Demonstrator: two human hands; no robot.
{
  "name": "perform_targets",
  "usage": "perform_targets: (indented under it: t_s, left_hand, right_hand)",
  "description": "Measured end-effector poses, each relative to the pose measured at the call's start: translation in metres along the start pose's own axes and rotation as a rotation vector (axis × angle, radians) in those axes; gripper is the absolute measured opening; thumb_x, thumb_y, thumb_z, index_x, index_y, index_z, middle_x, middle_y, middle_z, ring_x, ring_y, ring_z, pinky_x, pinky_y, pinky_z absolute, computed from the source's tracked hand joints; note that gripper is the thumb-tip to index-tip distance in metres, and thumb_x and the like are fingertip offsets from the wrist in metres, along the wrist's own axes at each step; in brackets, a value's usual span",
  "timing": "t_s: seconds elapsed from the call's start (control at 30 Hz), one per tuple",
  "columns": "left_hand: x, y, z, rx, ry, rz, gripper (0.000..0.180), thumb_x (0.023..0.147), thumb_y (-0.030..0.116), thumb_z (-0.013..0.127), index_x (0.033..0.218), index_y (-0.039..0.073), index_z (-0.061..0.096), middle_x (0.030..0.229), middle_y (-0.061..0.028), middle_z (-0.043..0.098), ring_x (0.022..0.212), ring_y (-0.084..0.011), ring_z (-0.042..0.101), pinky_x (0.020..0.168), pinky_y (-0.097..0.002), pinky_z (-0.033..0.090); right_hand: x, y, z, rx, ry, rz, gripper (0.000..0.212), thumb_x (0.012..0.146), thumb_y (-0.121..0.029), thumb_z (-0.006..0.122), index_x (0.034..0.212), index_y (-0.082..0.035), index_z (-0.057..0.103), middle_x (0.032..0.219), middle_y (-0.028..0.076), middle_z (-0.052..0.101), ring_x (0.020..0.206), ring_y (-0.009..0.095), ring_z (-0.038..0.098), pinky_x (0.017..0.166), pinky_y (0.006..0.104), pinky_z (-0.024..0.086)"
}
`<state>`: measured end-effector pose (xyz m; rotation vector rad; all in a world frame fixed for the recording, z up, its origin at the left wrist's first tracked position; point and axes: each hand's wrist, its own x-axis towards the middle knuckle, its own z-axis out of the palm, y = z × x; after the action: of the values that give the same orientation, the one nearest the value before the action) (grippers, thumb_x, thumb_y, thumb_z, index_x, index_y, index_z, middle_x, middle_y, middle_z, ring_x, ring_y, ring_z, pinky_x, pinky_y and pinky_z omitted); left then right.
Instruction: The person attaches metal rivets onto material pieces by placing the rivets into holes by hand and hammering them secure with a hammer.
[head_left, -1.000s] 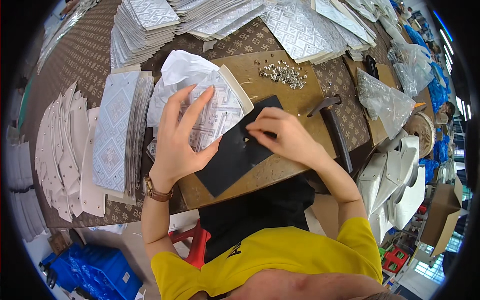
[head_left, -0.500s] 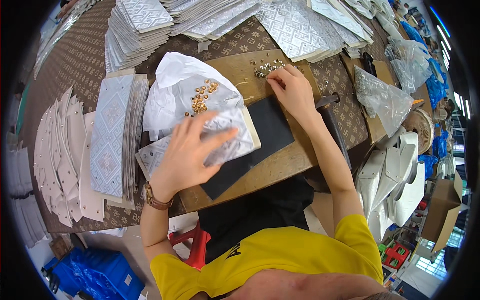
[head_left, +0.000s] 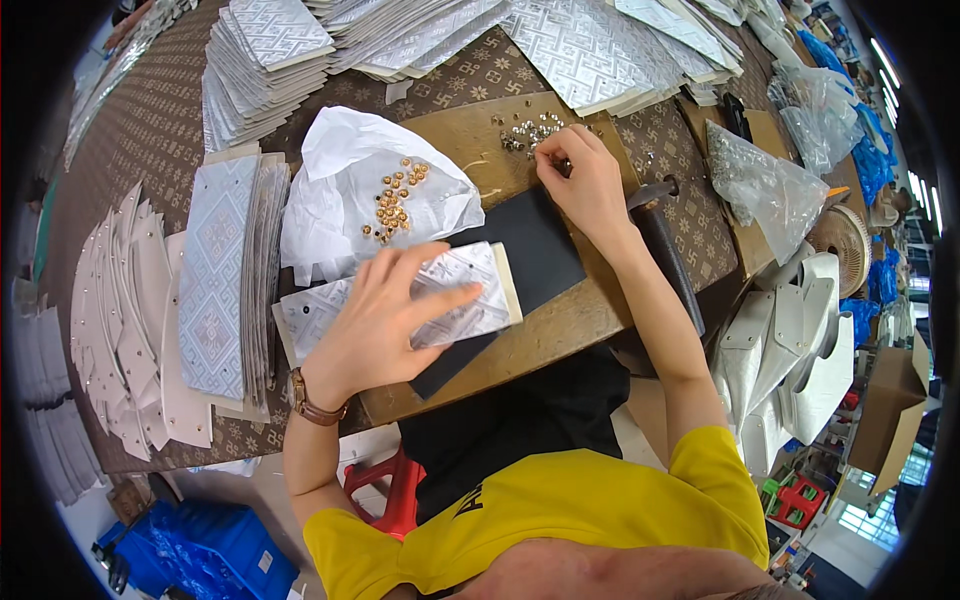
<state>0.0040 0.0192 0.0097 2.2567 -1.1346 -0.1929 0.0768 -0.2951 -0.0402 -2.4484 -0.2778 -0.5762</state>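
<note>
My left hand [head_left: 372, 318] lies with fingers spread over a silver-white patterned panel [head_left: 468, 268] with a cream edge. Beneath that panel is a black sheet [head_left: 548, 245] on a brown board [head_left: 430, 132]. My right hand [head_left: 590, 185] is closed in a pinch beside a scatter of small silver and dark metal studs [head_left: 537, 132]; whatever its fingertips hold is hidden. Small round gold-coloured studs [head_left: 392, 205] sit on a crumpled white bag [head_left: 330, 165], just beyond my left fingers.
Patterned panels [head_left: 215, 275] are stacked on the left, beside cream studded pieces [head_left: 130, 320]. More stacks [head_left: 265, 80] line the far side. A dark-handled hammer [head_left: 665, 255] lies right of my right forearm. Further right are a clear bag of small parts [head_left: 755, 185] and white pieces [head_left: 790, 345].
My left hand has shifted slightly nearer and right over the panel, showing more gold studs. My right fingers have curled in more tightly by the silver studs.
</note>
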Motion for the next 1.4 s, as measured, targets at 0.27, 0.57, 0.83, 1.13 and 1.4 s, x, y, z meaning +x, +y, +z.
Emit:
perform_targets:
  t_s: [0.27, 0.57, 0.83, 1.13, 1.4]
  left_hand:
    - [0.003, 0.005, -0.012, -0.056, 0.02, 0.017, 0.067, 0.071, 0.011, 0.083, 0.135, 0.026, 0.072, 0.151, -0.0138, 0.048, 0.128, -0.0373, 0.048, 0.108, -0.047, 0.04]
    - [0.002, 0.01, 0.0, -0.132, -0.158, 0.072, 0.065, 0.072, 0.011, 0.081, 0.134, 0.026, 0.072, 0.151, -0.0144, 0.049, 0.131, -0.0373, 0.047, 0.109, -0.0469, 0.039]
    - [0.006, 0.004, 0.003, -0.064, -0.06, 0.039, 0.064, 0.075, 0.013, 0.083, 0.137, 0.027, 0.07, 0.15, -0.0152, 0.049, 0.132, -0.0372, 0.046, 0.108, -0.0478, 0.039]
    - [0.005, 0.003, 0.004, -0.031, -0.07, 0.035, 0.062, 0.078, 0.015, 0.084, 0.137, 0.028, 0.07, 0.15, -0.0146, 0.049, 0.132, -0.0367, 0.047, 0.108, -0.0475, 0.039]
    - [0.006, 0.005, 0.003, -0.039, -0.068, 0.026, 0.062, 0.076, 0.018, 0.085, 0.135, 0.028, 0.071, 0.151, -0.0143, 0.048, 0.133, -0.0364, 0.046, 0.11, -0.0485, 0.038]
  right_hand:
    - [0.002, -0.006, -0.01, 0.123, 0.111, -0.109, 0.018, 0.084, 0.007, 0.076, 0.096, -0.003, 0.069, 0.091, 0.006, 0.068, 0.079, 0.018, 0.066, 0.071, 0.0295, 0.054]
    - [-0.034, -0.059, -0.035, 0.346, 0.008, -0.065, 0.019, 0.083, 0.006, 0.083, 0.095, -0.001, 0.07, 0.092, 0.006, 0.072, 0.082, 0.017, 0.069, 0.074, 0.0281, 0.055]
    - [-0.047, -0.06, -0.033, 0.327, -0.045, -0.116, 0.021, 0.082, 0.007, 0.083, 0.096, -0.002, 0.072, 0.093, 0.007, 0.073, 0.083, 0.019, 0.071, 0.071, 0.0292, 0.057]
    - [-0.057, -0.061, -0.032, 0.318, -0.104, -0.11, 0.021, 0.081, 0.008, 0.082, 0.097, -0.003, 0.072, 0.095, 0.008, 0.074, 0.084, 0.022, 0.07, 0.071, 0.0317, 0.057]
    - [-0.064, -0.069, -0.025, 0.364, -0.173, -0.253, 0.024, 0.08, 0.006, 0.083, 0.098, -0.004, 0.071, 0.093, 0.006, 0.072, 0.083, 0.025, 0.066, 0.07, 0.0359, 0.054]
